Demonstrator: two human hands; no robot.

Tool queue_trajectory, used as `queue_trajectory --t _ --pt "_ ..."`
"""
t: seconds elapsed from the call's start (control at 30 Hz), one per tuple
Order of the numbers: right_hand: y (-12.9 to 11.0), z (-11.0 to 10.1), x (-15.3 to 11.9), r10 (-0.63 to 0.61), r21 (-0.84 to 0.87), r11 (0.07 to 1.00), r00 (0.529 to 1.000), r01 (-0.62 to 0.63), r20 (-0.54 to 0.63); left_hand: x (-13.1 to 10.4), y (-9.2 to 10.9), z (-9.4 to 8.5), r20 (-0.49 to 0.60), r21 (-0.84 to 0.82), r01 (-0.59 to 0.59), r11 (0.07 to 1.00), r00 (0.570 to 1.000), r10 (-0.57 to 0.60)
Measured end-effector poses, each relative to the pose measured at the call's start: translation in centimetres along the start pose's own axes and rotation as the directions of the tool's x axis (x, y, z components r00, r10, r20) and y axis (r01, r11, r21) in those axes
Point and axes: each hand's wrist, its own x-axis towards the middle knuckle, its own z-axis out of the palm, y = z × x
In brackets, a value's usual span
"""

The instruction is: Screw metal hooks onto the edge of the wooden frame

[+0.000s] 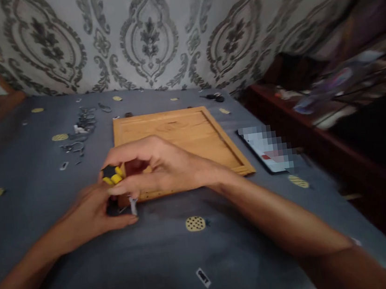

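Where the near left corner of the framed wooden board point(178, 141) lies, 2 hands meet around a black-and-yellow object point(111, 173). The object sits beside the board's left edge in this view, toward the person, with the board reaching away and to the right from it. The right hand point(167, 166) comes across the board's near part, its thumb and fingers narrowed on the object from the right. The left hand point(93, 208) comes from the lower left, off the board, its fingers beneath and against the same object, so both are close to it and neither is clearly nearer. The left thumb stretches apart from the fingers, its tip by the lower end of a small pale grey piece point(133, 206); whether that hand grips the piece, I cannot tell. The grey piece points roughly upright in the view, just off the board's near edge. The object's long axis cannot be read, as fingers cover much of it and the view is blurred. Beyond the left hand, loose grey metal pieces point(86, 121) lie scattered on the blue printed cloth point(159, 270); a phone point(266, 149) lies right of the board.
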Motion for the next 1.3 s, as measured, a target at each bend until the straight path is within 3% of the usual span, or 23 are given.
queue_trajectory --t 0.17,0.3,0.5,0.83,1.13,1.3 --pt "0.9 0.3 0.4 -0.108 -0.053 0.993 0.991 0.104 -0.077 0.5 1.7 -1.0 0.098 0.02 0.035 0.999 0.994 -0.036" --pt "0.9 0.3 0.7 -0.099 -0.05 0.994 0.989 0.094 -0.108 0.4 2.0 -1.2 0.135 0.023 0.082 0.996 0.987 -0.084" --pt "0.0 0.1 0.5 -0.113 -0.076 0.991 0.993 0.11 -0.025 0.4 1.7 -1.1 0.103 -0.003 0.028 1.0 0.994 -0.027" --pt "0.5 0.8 0.7 -0.13 -0.097 0.988 0.98 0.117 -0.148 0.4 1.8 -1.0 0.104 0.006 0.007 1.0 0.995 -0.008" --pt "-0.2 0.0 0.3 -0.117 -0.129 0.985 0.993 0.112 -0.029 0.3 2.2 -1.1 0.101 0.04 -0.003 0.999 0.995 -0.001" --pt "0.2 0.4 0.4 -0.14 -0.116 0.985 0.986 0.129 -0.094 0.3 2.0 -1.0 0.1 0.056 0.011 0.998 0.995 -0.017"
